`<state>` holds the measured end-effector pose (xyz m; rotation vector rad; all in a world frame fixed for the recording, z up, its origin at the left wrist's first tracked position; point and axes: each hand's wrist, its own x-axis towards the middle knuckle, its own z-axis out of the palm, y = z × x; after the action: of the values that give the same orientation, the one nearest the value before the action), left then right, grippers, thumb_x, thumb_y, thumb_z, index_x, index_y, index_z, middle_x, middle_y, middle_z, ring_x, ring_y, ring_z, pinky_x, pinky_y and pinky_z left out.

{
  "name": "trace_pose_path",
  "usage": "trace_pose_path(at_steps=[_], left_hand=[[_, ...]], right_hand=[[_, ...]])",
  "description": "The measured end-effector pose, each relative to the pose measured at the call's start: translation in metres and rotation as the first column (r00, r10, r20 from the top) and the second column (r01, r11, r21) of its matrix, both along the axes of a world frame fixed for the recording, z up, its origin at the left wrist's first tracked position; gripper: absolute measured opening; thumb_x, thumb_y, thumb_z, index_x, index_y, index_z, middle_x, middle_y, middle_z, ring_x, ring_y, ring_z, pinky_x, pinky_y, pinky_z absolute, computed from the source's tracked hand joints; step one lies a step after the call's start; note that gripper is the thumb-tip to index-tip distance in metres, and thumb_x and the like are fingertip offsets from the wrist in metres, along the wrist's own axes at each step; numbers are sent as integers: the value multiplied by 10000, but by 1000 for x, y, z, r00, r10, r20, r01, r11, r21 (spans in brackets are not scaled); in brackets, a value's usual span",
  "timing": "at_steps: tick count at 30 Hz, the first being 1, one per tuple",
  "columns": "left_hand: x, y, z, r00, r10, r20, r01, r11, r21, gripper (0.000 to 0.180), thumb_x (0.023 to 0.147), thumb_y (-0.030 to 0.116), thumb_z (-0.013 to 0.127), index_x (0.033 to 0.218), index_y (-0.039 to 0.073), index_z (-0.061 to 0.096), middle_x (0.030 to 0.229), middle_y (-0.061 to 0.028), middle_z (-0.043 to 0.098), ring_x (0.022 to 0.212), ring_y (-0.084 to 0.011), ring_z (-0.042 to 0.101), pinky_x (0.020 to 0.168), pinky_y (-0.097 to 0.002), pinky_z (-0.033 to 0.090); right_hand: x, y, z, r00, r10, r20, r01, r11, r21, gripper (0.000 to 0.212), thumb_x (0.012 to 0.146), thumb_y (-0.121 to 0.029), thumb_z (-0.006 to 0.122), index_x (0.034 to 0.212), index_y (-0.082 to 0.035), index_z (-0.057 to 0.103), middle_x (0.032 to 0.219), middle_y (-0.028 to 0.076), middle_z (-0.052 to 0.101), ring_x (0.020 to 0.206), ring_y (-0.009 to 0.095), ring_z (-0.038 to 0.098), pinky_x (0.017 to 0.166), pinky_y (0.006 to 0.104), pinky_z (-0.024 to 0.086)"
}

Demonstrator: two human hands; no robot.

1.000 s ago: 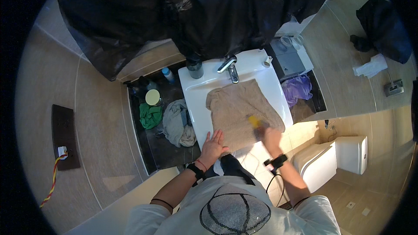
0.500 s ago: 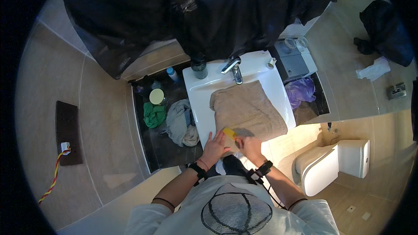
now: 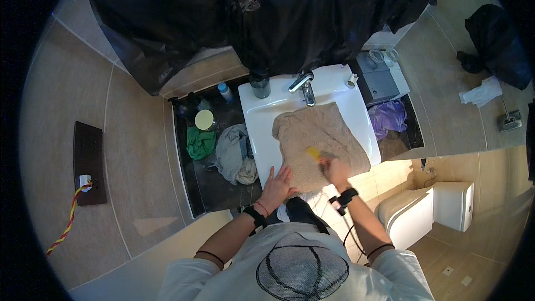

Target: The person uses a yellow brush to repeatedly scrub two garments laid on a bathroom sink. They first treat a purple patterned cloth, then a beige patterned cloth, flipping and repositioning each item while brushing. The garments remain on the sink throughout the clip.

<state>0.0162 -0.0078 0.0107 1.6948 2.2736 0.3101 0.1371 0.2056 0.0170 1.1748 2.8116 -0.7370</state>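
A brown towel (image 3: 312,134) lies spread over the white sink (image 3: 256,134), its near edge reaching the sink's front. Flat on the towel's near left corner rests my left hand (image 3: 277,186), open with its fingers apart. My right hand (image 3: 335,171) is closed around the end of a small yellow tool (image 3: 313,153), perhaps a brush, over the right middle of the towel. That hand is slightly blurred, and its fingers hide part of the tool.
A chrome faucet (image 3: 306,90) and a dark soap bottle (image 3: 259,87) stand behind the towel. Left on the black counter lie a grey cloth (image 3: 233,153), a green cloth (image 3: 200,142) and a round-lidded jar (image 3: 204,120). A purple bag (image 3: 388,119) and grey box (image 3: 379,85) sit right.
My right hand has moved the yellow tool away from my left hand, to the right and farther up the towel. The left hand stays on the towel's near left corner.
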Motion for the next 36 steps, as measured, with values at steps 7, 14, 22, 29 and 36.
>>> trace_pose_path(at_steps=[7, 14, 22, 29, 36], left_hand=[[1, 4, 1, 999, -9, -31, 9, 1000, 10, 706, 897, 504, 523, 1333, -50, 469, 1404, -166, 470, 1344, -275, 407, 1132, -560, 238], [-3, 9, 8, 999, -22, -41, 21, 1000, -14, 711, 849, 522, 594, 1284, -34, 512, 1376, -155, 490, 1320, -268, 426, 1118, -576, 250], [-9, 49, -14, 983, -55, 177, 11, 971, 239, 723, 854, 536, 601, 1386, 63, 480, 1438, -175, 422, 1354, -402, 346, 1095, -596, 267], [2, 29, -3, 987, -114, 116, 103, 990, 96, 578, 864, 401, 653, 1409, 380, 463, 1454, -171, 380, 1273, -570, 320, 1075, -609, 277], [9, 14, 18, 991, -106, 82, 105, 994, 21, 615, 862, 338, 667, 1428, 395, 435, 1466, -153, 365, 1271, -537, 335, 1086, -602, 268]], right_hand=[[-8, -23, 12, 967, 250, -46, -244, 964, 109, 173, 867, -305, 641, 955, -217, 762, 685, 158, 658, 610, 354, 646, 528, 433, 492], [8, 46, -3, 997, -74, -30, 77, 990, 121, 180, 874, -261, 632, 1001, -199, 745, 760, 178, 679, 699, 342, 674, 620, 438, 523], [49, 65, 50, 976, -204, 71, 173, 936, 308, 193, 905, -263, 594, 1022, -216, 740, 766, 144, 691, 692, 332, 676, 604, 428, 518], [105, 47, 53, 971, -233, 56, 197, 909, 367, 166, 887, -244, 611, 1007, -221, 723, 724, 95, 678, 612, 292, 659, 526, 406, 500], [47, -35, 45, 988, 155, -10, -152, 977, 150, 187, 818, -146, 623, 931, -230, 747, 740, 106, 689, 649, 284, 676, 561, 388, 509]])
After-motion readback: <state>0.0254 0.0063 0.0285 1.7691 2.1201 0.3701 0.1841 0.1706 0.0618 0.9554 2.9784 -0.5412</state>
